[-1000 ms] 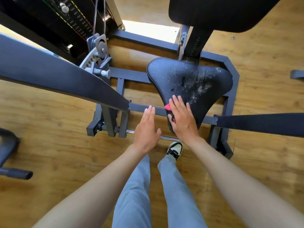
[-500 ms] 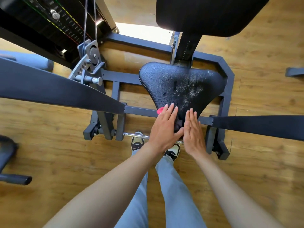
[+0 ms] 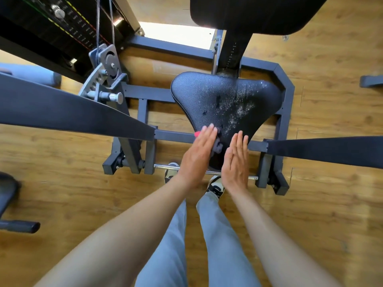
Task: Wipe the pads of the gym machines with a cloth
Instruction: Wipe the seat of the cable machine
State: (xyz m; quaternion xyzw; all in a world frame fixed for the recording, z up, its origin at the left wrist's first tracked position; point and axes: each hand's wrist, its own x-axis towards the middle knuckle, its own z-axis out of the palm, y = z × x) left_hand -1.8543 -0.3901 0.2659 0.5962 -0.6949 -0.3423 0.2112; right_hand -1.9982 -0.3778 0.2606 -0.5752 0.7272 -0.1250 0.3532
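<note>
Head view: at frame centre, left hand (image 3: pixel 198 150), fingers straight, presses the cloth (image 3: pixel 217 145) on the seat pad (image 3: pixel 207 96); right hand (image 3: pixel 236 160) flat, apparently empty. Next: sweep towards the specks (image 3: pixel 238 104).

Sunlit wooden plank floor (image 3: pixel 62 166)

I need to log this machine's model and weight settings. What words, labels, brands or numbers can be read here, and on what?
Nothing can be read.
Weight stack: small pale markings run down the plates beside a coloured strip, too blurred to read.
Seat post: a row of short tick marks, with no digits legible.
Seat pad, back pad, cloth: no print visible.
</note>
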